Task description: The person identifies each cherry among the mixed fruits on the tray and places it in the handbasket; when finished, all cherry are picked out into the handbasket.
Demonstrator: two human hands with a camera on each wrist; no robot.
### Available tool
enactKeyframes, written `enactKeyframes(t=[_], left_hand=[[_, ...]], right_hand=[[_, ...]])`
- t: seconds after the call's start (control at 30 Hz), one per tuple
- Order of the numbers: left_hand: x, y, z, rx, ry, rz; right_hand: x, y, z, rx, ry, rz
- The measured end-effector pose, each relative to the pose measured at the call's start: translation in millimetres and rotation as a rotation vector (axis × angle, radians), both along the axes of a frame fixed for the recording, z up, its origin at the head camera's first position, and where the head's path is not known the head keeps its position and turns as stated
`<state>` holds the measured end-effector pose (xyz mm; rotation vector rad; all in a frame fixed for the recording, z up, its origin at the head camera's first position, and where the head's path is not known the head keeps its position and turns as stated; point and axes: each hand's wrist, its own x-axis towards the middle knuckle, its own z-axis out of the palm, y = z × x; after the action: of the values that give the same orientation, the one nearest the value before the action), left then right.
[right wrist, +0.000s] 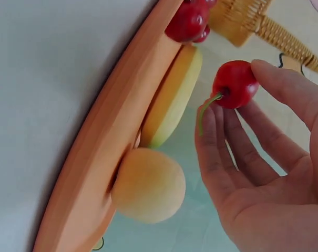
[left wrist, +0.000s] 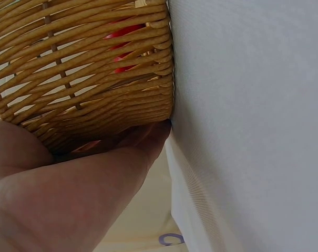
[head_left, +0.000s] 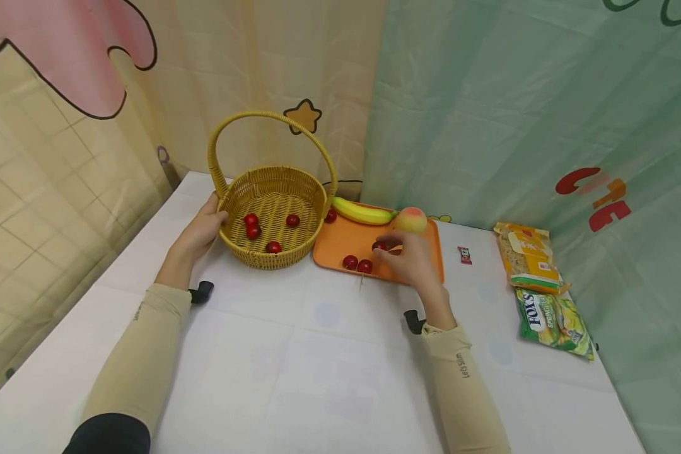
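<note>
In the head view my left hand (head_left: 205, 224) grips the left side of a woven yellow basket (head_left: 268, 260) with a tall arched handle. Close up, the fingers of that hand (left wrist: 69, 184) lie along the wicker wall, low by the white table. Several red cherries (head_left: 273, 247) lie inside the basket. Over an orange tray (head_left: 340, 243), my right hand (head_left: 411, 255) pinches a cherry (right wrist: 235, 84) by thumb and fingertips, its green stem hanging free. Two cherries (head_left: 357, 263) lie at the tray's front edge, another (head_left: 330, 215) at its back left corner.
A banana (head_left: 363, 213) and a peach (head_left: 411, 220) lie along the tray's back side. To the right are a small red wrapped candy (head_left: 465, 255), a yellow snack bag (head_left: 530, 255) and a green FOX'S bag (head_left: 555, 321). Curtains (head_left: 488, 113) hang behind the table.
</note>
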<state>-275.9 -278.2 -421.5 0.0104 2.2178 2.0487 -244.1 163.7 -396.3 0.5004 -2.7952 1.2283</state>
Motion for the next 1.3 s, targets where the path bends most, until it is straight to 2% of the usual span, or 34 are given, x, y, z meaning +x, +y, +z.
enactKeyframes(t=[0.2,0.33,0.57,0.8,0.93,1.13,1.3], left_hand=[[2.5,0.6,-0.5,-0.006,0.007,0.001],[1.9,1.4,1.0,-0.008,0.025,-0.008],[-1.9,-0.1,0.1,-0.016,0.014,-0.002],[-2.3,0.2,-0.5,-0.007,0.003,0.004],[-3.0,0.5,0.4,-0.011,0.013,0.001],[-3.1,1.7,1.2,-0.016,0.008,-0.004],[-1.1,1.3,0.9,-0.018,-0.008,0.003]], right_hand=[[3.5,-14,-1.0,-0.052,0.009,0.044],[5.6,-26,-0.9,-0.07,0.044,0.062],[7.2,-55,3.6,-0.088,0.139,0.148],[3.2,-90,11.3,-0.056,0.147,0.207],[-1.4,-107,16.0,-0.032,0.179,0.252],[-5.7,-127,21.8,-0.002,0.209,0.274],[-8.4,-141,24.4,0.01,0.197,0.29]])
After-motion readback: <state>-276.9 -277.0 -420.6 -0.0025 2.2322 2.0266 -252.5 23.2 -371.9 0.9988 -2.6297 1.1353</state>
